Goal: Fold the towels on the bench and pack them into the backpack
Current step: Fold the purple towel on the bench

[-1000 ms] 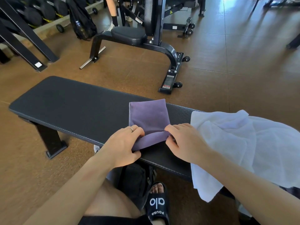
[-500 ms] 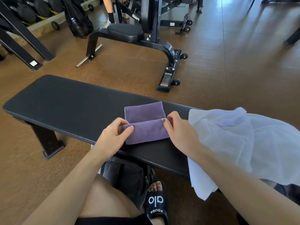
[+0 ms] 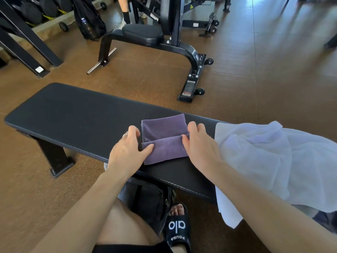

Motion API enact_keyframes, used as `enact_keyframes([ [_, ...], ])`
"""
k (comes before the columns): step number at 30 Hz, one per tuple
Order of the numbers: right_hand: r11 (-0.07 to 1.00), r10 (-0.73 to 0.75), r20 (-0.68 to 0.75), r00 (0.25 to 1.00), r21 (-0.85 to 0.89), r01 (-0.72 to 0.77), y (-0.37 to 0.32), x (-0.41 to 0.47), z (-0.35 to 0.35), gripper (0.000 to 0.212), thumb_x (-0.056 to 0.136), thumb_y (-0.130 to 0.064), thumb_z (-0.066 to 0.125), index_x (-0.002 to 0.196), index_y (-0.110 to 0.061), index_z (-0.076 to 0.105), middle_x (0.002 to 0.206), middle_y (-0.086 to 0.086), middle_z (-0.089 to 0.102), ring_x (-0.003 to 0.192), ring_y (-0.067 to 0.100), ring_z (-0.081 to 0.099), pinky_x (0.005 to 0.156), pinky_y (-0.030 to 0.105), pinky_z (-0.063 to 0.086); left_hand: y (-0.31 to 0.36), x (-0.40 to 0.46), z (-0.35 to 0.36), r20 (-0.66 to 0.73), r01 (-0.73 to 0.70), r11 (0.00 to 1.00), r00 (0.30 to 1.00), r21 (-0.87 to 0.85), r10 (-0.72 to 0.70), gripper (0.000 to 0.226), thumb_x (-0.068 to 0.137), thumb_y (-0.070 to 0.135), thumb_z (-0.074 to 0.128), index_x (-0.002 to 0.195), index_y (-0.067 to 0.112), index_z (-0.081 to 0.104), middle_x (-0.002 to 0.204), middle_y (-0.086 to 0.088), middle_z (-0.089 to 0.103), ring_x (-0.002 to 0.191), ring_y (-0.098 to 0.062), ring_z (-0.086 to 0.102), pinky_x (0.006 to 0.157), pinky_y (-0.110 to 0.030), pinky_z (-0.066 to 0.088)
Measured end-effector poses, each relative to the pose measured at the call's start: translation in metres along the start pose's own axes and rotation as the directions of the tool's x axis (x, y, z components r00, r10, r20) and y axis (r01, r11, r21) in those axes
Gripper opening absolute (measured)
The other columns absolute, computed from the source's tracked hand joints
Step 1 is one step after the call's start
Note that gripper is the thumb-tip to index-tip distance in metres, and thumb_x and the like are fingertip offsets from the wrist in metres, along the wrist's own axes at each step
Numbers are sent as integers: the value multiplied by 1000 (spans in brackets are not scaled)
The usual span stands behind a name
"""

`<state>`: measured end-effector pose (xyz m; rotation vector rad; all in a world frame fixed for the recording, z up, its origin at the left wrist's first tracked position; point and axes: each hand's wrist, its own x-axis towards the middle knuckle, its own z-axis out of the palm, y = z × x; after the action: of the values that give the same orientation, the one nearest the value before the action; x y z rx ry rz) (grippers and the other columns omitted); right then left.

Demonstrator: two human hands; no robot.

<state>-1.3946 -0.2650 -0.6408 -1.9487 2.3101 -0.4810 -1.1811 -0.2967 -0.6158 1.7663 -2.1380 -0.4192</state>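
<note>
A small purple towel (image 3: 165,141) lies on the black padded bench (image 3: 76,115), its near part folded up over the far part. My left hand (image 3: 127,149) pinches the folded layer's left edge, thumb on top. My right hand (image 3: 197,143) holds the right edge the same way. A large white towel (image 3: 273,161) lies crumpled on the bench to the right and hangs over the near edge. A dark grey backpack (image 3: 145,199) stands on the floor under the bench, between my knee and foot, mostly hidden.
An adjustable gym bench (image 3: 164,39) stands on the brown floor behind. A black bag (image 3: 89,21) leans near a dumbbell rack (image 3: 36,10) at the back left. Another person's leg (image 3: 125,13) shows at the top. My sandalled foot (image 3: 177,225) rests below.
Both hands lifted the towel's near edge and brought it away from me, folding it over; the fold now lies further up the towel and the hands sit at its sides.
</note>
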Motion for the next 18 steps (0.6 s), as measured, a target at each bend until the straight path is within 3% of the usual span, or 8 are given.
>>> enact_keyframes([
  [2,996,-70,-48,996,-51,67,-1,0,-1,14,101,-27,49,111,-17,46,94,5,46,74,21,59,62,33,53,3,3,1,-79,-264,955,958,137,276,27,86,26,71,99,20,49,91,1,53,77,-21,54,66,-36,47],
  [4,970,-178,-105,978,-184,157,2,0,-1,14,91,-19,64,100,-15,54,90,7,50,74,23,55,59,33,46,4,6,6,-48,-491,811,846,319,531,23,77,6,72,92,16,58,88,-4,56,73,-26,52,62,-39,44],
  [6,928,-287,-133,949,-285,241,6,-1,-5,14,85,-16,70,94,-13,59,92,8,55,79,24,54,66,37,48,2,6,11,7,-614,707,757,350,654,23,73,-1,68,88,15,62,84,-4,56,69,-26,50,60,-37,43],
  [8,875,-422,-141,895,-320,363,11,-5,-9,9,89,-20,62,94,-13,63,96,8,59,88,26,54,77,40,48,0,3,10,6,-633,724,754,274,656,10,83,10,58,90,14,63,86,-2,57,73,-25,52,62,-37,46],
  [10,828,-519,-76,851,-293,479,14,-10,-13,21,92,-27,49,98,-14,64,101,6,61,94,24,54,87,40,45,-1,-3,7,28,-591,783,801,194,598,18,87,29,53,95,17,63,93,1,58,81,-22,54,71,-36,49],
  [12,815,-543,12,839,-234,531,15,-14,-17,29,88,-34,46,104,-16,63,106,4,60,97,22,54,90,39,44,-1,-6,3,118,-562,802,827,201,550,34,78,45,57,102,21,60,101,4,56,90,-19,54,79,-33,49],
  [15,822,-513,124,849,-215,528,19,-15,-19,42,82,-36,54,118,-16,59,118,5,58,104,23,55,90,39,48,1,-7,1,224,-547,804,835,232,503,50,66,43,63,110,23,54,112,5,52,98,-19,51,87,-32,48],
  [18,821,-513,145,846,-207,533,20,-9,-22,45,79,-29,61,121,-15,58,119,6,58,102,24,57,87,38,51,2,-5,1,219,-523,816,850,244,480,54,61,33,68,111,21,52,112,4,52,97,-19,51,86,-31,46],
])
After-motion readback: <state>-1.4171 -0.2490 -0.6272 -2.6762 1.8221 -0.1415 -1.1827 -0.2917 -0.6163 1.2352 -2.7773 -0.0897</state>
